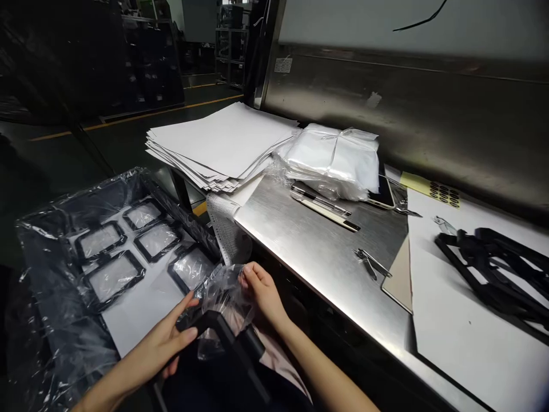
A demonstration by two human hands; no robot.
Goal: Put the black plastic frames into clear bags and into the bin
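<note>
Near my lap, my left hand [169, 337] is closed on a black plastic frame [223, 329], thumb on top and fingers underneath. Its lower part runs out of clear sight against dark clothing. A clear plastic bag [218, 289] lies crumpled over the far end of the frame; I cannot tell how far the frame is inside it. My right hand [263, 292] pinches the edge of that bag between thumb and fingers. To the left, a bin [47, 240] lined with clear plastic holds several bagged black frames [114, 277] on white paper.
A metal bench [300, 246] carries a paper stack [223, 140], a tied bundle of clear bags [330, 157], pens [326, 209] and cutters [369, 263]. More black frames [493, 269] lie on white sheeting at right, near a yellow sticker sheet [429, 187].
</note>
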